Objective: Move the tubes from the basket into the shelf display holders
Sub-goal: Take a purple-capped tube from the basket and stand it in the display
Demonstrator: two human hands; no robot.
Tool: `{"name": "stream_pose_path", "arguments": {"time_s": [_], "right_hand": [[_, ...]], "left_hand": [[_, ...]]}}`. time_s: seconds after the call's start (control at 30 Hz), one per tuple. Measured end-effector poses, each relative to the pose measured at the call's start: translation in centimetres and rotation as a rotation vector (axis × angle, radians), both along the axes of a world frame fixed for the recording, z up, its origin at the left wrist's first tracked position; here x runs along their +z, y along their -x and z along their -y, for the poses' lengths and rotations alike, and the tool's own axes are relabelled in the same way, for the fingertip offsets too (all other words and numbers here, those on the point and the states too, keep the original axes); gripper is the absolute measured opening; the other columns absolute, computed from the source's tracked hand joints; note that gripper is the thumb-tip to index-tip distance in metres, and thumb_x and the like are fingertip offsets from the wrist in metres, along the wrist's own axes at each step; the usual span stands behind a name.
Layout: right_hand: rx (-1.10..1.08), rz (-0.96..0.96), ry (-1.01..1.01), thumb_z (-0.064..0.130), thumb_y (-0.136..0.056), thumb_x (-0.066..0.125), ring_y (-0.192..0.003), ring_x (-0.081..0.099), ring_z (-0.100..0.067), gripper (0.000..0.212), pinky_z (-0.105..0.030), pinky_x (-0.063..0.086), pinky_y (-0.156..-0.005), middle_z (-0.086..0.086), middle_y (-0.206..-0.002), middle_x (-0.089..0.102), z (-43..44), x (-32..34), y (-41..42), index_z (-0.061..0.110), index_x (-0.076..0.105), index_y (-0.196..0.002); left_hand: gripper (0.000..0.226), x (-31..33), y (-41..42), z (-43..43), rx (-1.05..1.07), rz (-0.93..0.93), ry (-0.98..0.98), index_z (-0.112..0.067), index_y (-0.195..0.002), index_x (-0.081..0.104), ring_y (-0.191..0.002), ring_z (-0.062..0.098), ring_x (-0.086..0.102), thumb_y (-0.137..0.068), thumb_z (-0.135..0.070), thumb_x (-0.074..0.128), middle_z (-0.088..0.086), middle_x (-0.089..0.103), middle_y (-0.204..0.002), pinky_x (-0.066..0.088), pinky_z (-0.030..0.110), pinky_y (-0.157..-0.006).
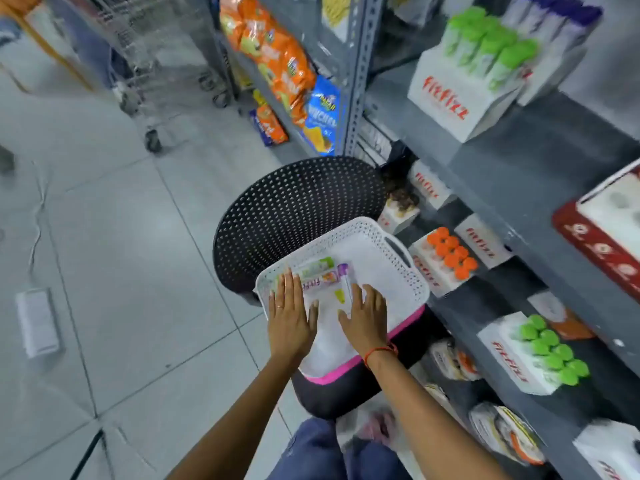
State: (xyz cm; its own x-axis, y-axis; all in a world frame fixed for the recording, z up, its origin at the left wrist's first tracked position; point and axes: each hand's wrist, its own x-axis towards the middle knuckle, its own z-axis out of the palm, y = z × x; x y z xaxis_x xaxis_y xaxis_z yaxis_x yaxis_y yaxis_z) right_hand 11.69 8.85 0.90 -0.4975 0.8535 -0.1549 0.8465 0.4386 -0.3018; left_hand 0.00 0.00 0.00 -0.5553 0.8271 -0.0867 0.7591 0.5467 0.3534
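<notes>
A white perforated basket sits on a black chair with a pink-edged seat. Inside lie a few tubes: a green-capped one, a purple-capped one and a small yellow-green piece. My left hand lies flat in the basket with fingers spread, its fingertips at the tubes. My right hand also rests flat in the basket, just below the purple cap, holding nothing. White "fitfizz" display holders stand on the grey shelves at right: green-capped tubes, orange-capped, green-capped lower.
The chair's black perforated backrest rises behind the basket. Snack bags hang on the rack at the back. A wire trolley stands on the tiled floor at left, with a white power strip and its cable.
</notes>
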Motion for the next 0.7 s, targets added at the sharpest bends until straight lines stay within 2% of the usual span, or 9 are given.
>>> {"name": "stream_pose_path", "arguments": {"time_s": [0.1, 0.2, 0.37, 0.5, 0.6, 0.7], "right_hand": [[0.011, 0.132, 0.221, 0.029, -0.083, 0.067, -0.12, 0.045, -0.038, 0.065, -0.043, 0.044, -0.101, -0.021, -0.131, 0.047, -0.1, -1.4, 0.2, 0.005, 0.037, -0.136], [-0.096, 0.154, 0.367, 0.025, -0.087, 0.063, -0.122, 0.043, -0.039, 0.067, -0.043, 0.043, -0.1, -0.023, -0.134, 0.042, -0.8, -2.5, 0.7, 0.005, 0.028, -0.14], [-0.25, 0.127, 0.442, 0.018, -0.089, 0.062, -0.117, 0.052, -0.041, 0.05, -0.044, 0.046, -0.098, -0.024, -0.128, 0.05, -1.2, -3.9, 1.4, -0.001, 0.04, -0.13], [-0.324, 0.095, 0.462, 0.018, -0.091, 0.06, -0.112, 0.053, -0.039, 0.042, -0.043, 0.049, -0.095, -0.025, -0.126, 0.05, -1.3, -3.9, 1.3, -0.002, 0.051, -0.127], [-0.413, 0.009, 0.481, 0.019, -0.092, 0.058, -0.111, 0.053, -0.042, 0.041, -0.042, 0.049, -0.092, -0.027, -0.127, 0.048, -1.5, -2.8, 1.1, -0.006, 0.051, -0.123], [-0.431, -0.055, 0.462, 0.018, -0.094, 0.054, -0.114, 0.054, -0.044, 0.038, -0.042, 0.047, -0.093, -0.03, -0.127, 0.053, -2.2, -0.9, 0.3, -0.01, 0.05, -0.119]], "left_hand": [[0.075, -2.4, 0.1, 1.4, 0.039, -0.015, 0.12, 0.0, -0.144, 0.03, -0.139, 0.032, 0.031, -0.096, -0.051, 0.004, 0.019, 0.03, -0.151, 0.002, 0.037, -0.116], [0.074, -4.1, 0.0, 2.6, 0.024, -0.046, 0.219, 0.001, -0.142, 0.036, -0.136, 0.033, 0.036, -0.097, -0.048, 0.002, 0.019, 0.036, -0.148, 0.012, 0.041, -0.117], [0.064, -5.1, 0.1, 3.0, -0.052, -0.111, 0.28, 0.003, -0.134, 0.048, -0.129, 0.035, 0.046, -0.092, -0.041, 0.027, 0.021, 0.048, -0.14, 0.022, 0.048, -0.11], [0.065, -5.2, 0.1, 3.0, -0.055, -0.14, 0.297, 0.002, -0.135, 0.047, -0.131, 0.034, 0.044, -0.092, -0.042, 0.026, 0.02, 0.048, -0.14, 0.018, 0.048, -0.109], [0.066, -5.2, 0.1, 3.2, -0.054, -0.135, 0.292, 0.001, -0.14, 0.039, -0.136, 0.034, 0.036, -0.094, -0.043, 0.02, 0.02, 0.04, -0.146, 0.01, 0.046, -0.112], [0.065, -4.9, 0.0, 3.0, -0.056, -0.116, 0.3, 0.002, -0.134, 0.047, -0.13, 0.036, 0.044, -0.093, -0.042, 0.024, 0.022, 0.047, -0.14, 0.019, 0.049, -0.109]]}}
